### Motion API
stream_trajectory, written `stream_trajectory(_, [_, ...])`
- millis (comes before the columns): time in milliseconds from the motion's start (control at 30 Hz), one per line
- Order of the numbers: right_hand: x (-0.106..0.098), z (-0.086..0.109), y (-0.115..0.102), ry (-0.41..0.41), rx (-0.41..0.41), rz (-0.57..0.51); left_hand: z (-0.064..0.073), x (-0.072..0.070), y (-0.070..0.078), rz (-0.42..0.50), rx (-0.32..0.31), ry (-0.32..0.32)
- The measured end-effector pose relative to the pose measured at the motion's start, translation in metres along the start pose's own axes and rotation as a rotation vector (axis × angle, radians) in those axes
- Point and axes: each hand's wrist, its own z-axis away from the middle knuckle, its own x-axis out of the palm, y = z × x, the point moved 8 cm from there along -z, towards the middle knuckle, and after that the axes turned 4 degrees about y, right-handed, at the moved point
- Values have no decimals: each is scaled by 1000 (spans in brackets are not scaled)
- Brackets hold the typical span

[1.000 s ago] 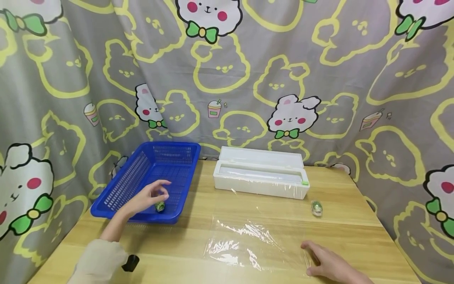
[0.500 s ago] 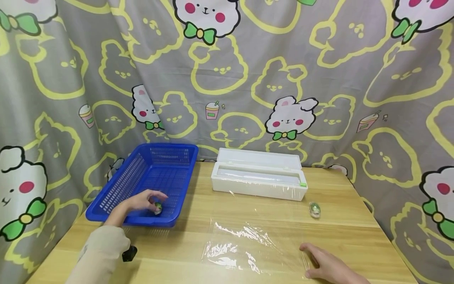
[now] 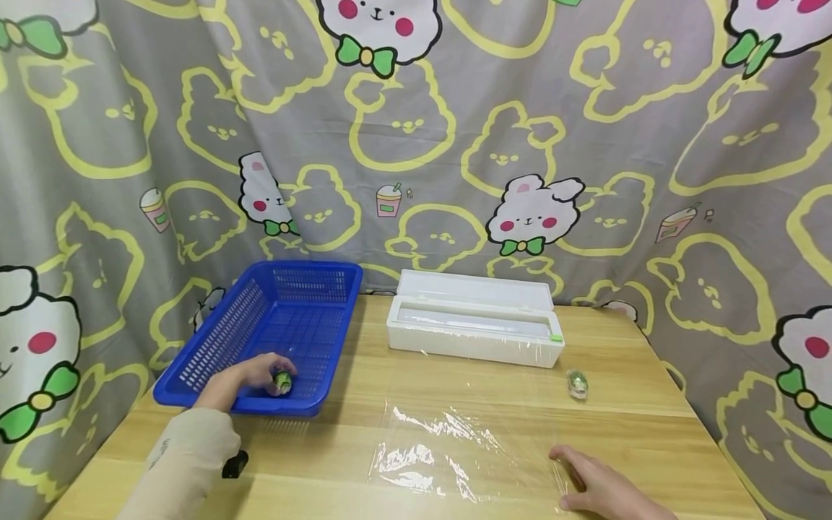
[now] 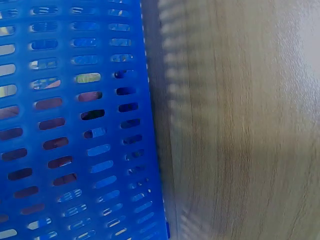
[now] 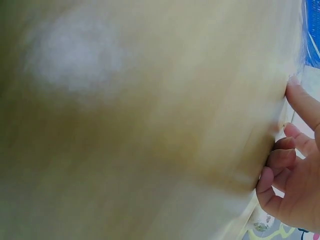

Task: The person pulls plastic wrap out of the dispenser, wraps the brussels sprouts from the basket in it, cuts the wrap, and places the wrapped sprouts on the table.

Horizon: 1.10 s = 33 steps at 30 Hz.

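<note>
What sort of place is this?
Probably a curtained-off tabletop work area: cartoon-print curtain behind a wood-grain table, which holds a blue basket and a long white box.

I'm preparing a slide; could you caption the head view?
Left hand grips a green item in a blue basket; right hand rests at the edge of clear film before a white box.

Beige sleeve (image 3: 178,462), dark marking (image 3: 159,453) (small, illegible)
</note>
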Motion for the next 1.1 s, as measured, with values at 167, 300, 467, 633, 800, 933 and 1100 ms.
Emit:
stream_trajectory(167, [-1,0,-2,29,-3,37,2,-11,7,57,67,127])
stream_trajectory(300, [-1,1,-5,48,-29,48,5,-28,23,111,193,335])
stream_trajectory(467, [-1,2,-5,39,-31,16,13,-40,55,153,293,505])
stream_trajectory(633, [-2,2,-8,46,-44,29,17,-36,99,226,378,522])
stream_trajectory(800, [-1,1,-8,49,-48,30,21,-22,142,252,461,447])
stream_trajectory(933, [-1,2,-9,52,-60,22,26,-11,172,260,515,422])
stream_trajectory(1100, [-3,2,-8,56,-58,7,28,8,203,224,556,415])
